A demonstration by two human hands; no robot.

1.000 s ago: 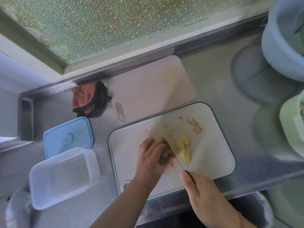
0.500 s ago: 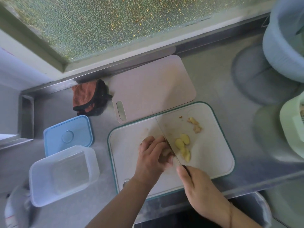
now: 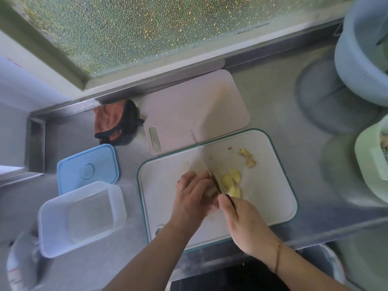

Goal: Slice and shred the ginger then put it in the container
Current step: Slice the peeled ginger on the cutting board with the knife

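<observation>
On the left of the bench [image 3: 273,97] we see the clear container [image 3: 80,218] sitting empty, its blue lid [image 3: 88,168] just behind it; neither has moved over the last second. On the white cutting board [image 3: 270,194] our left hand [image 3: 194,195] curls its fingers [image 3: 190,179] over the ginger piece [image 3: 211,191], pinning it down. The knife [image 3: 206,164] lies against those knuckles, and compared with a second ago our right hand [image 3: 244,224] has slid forward, fingers wrapped round the handle, carrying the blade through another cut. The ginger slices [image 3: 232,181] lie just right of the blade, in about the same small pile. We judge slicing is underway; shredding and filling the container remain.
</observation>
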